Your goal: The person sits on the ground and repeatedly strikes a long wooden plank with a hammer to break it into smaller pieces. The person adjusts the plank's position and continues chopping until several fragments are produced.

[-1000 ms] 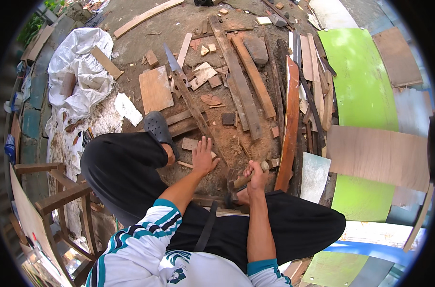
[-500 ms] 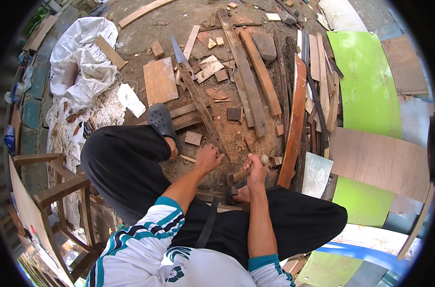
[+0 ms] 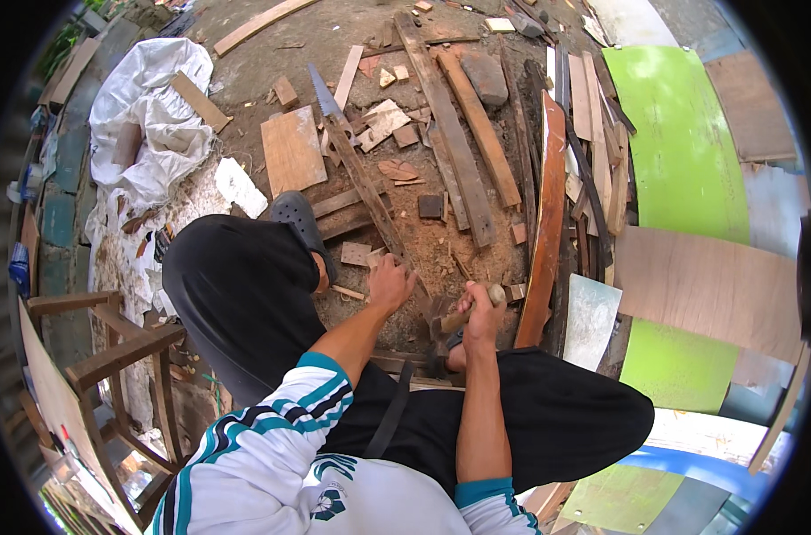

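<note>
My left hand [image 3: 392, 282] is closed on the near end of a long narrow wooden strip [image 3: 361, 181], which slants away to the far left. In my right hand [image 3: 483, 314] is a hammer with a wooden handle [image 3: 496, 293]. Its head [image 3: 445, 323], smeared by motion, is close to the strip's near end, between my hands; whether the two touch I cannot tell. A handsaw [image 3: 325, 94] lies at the strip's far end. Just beyond my left hand sits a small wood block [image 3: 356, 254], and a dark square block [image 3: 430, 207] lies farther off.
Long boards [image 3: 446, 134] lie ahead, and a reddish-brown plank [image 3: 545, 223] stretches along the right. A flat wood panel [image 3: 296, 150] and a white sack [image 3: 147, 107] are at the far left. Green sheets [image 3: 677, 134] cover the right side. A wooden frame [image 3: 125, 357] stands at near left.
The hammer head has shifted slightly and is now blurred, still in my right hand. My left hand keeps its hold on the strip. The whole view has moved a little.
</note>
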Demonstrator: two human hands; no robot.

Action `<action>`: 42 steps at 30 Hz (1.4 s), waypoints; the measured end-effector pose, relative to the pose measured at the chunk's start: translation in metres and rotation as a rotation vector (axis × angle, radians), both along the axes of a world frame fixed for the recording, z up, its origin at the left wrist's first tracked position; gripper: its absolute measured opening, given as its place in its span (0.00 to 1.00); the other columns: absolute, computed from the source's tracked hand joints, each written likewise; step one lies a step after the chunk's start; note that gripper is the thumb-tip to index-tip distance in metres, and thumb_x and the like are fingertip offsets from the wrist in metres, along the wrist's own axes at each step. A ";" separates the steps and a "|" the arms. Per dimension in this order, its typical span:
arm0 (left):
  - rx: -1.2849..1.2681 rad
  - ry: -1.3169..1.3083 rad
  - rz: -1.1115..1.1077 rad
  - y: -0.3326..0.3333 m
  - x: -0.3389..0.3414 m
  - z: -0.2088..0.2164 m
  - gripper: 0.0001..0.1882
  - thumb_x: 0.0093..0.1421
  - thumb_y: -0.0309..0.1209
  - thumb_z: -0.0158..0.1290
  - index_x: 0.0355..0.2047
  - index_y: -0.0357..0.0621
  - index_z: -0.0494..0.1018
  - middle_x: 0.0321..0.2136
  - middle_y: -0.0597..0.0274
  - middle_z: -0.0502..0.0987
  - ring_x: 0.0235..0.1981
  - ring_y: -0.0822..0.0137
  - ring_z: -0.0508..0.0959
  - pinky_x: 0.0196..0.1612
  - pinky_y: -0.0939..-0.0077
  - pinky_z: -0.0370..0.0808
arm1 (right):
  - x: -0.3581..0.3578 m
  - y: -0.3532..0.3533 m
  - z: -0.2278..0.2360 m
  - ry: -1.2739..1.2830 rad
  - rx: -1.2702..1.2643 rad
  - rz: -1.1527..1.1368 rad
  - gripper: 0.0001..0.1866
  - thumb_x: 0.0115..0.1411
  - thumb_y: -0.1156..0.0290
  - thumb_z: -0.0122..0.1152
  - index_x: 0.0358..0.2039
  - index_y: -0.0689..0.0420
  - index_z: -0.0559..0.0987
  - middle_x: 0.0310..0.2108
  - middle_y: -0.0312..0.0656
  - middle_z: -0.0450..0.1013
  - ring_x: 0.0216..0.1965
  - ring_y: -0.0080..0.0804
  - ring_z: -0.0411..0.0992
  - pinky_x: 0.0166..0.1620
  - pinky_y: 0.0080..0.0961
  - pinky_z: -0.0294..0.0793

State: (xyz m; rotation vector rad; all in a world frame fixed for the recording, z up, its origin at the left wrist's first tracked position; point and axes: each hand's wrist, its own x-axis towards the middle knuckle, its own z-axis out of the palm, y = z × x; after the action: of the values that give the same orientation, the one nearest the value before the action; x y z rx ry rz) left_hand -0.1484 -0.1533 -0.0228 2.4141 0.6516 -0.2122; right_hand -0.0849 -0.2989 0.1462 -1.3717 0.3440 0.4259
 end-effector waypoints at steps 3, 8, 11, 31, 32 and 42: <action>-0.130 0.018 0.250 -0.004 0.012 0.003 0.28 0.60 0.45 0.56 0.55 0.42 0.67 0.48 0.48 0.69 0.54 0.47 0.68 0.54 0.53 0.68 | -0.011 0.004 0.006 -0.050 -0.007 -0.033 0.14 0.57 0.75 0.59 0.17 0.56 0.66 0.15 0.36 0.62 0.18 0.26 0.62 0.25 0.27 0.64; -0.187 -0.001 0.539 0.014 0.038 0.000 0.30 0.60 0.45 0.58 0.56 0.40 0.63 0.50 0.47 0.69 0.55 0.47 0.69 0.56 0.54 0.68 | -0.026 0.016 0.005 -0.092 0.032 -0.072 0.15 0.59 0.76 0.59 0.17 0.57 0.67 0.15 0.35 0.63 0.18 0.25 0.63 0.25 0.26 0.63; -0.367 0.029 0.685 0.036 0.051 -0.009 0.37 0.58 0.46 0.59 0.61 0.39 0.60 0.55 0.45 0.67 0.58 0.47 0.67 0.60 0.55 0.66 | -0.022 0.016 -0.004 -0.088 0.087 -0.096 0.15 0.59 0.75 0.59 0.17 0.57 0.67 0.16 0.36 0.63 0.19 0.25 0.63 0.26 0.26 0.64; -0.670 0.305 0.796 0.061 0.081 -0.035 0.53 0.52 0.47 0.66 0.64 0.25 0.50 0.61 0.35 0.63 0.58 0.48 0.71 0.58 0.62 0.71 | 0.020 -0.010 -0.019 -0.129 -0.039 -0.211 0.15 0.59 0.74 0.58 0.17 0.56 0.66 0.16 0.37 0.63 0.19 0.27 0.64 0.27 0.26 0.66; -0.644 0.341 0.829 0.061 0.081 -0.036 0.49 0.51 0.47 0.67 0.61 0.26 0.56 0.60 0.36 0.65 0.56 0.49 0.73 0.57 0.62 0.72 | 0.019 -0.009 -0.019 -0.116 -0.039 -0.210 0.15 0.59 0.74 0.58 0.17 0.56 0.66 0.16 0.37 0.63 0.19 0.27 0.64 0.27 0.26 0.66; -0.594 0.153 0.884 0.069 0.055 -0.074 0.32 0.50 0.42 0.68 0.48 0.30 0.74 0.42 0.45 0.80 0.42 0.55 0.81 0.46 0.64 0.75 | 0.016 0.002 -0.016 -0.084 -0.024 -0.151 0.14 0.59 0.75 0.58 0.17 0.56 0.67 0.17 0.36 0.62 0.20 0.27 0.64 0.28 0.27 0.67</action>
State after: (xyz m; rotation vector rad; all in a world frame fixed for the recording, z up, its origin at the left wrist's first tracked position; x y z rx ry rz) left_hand -0.0939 -0.0842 -0.0969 1.3958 1.4182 -0.1773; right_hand -0.0685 -0.2965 0.1302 -1.3721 0.3821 0.2392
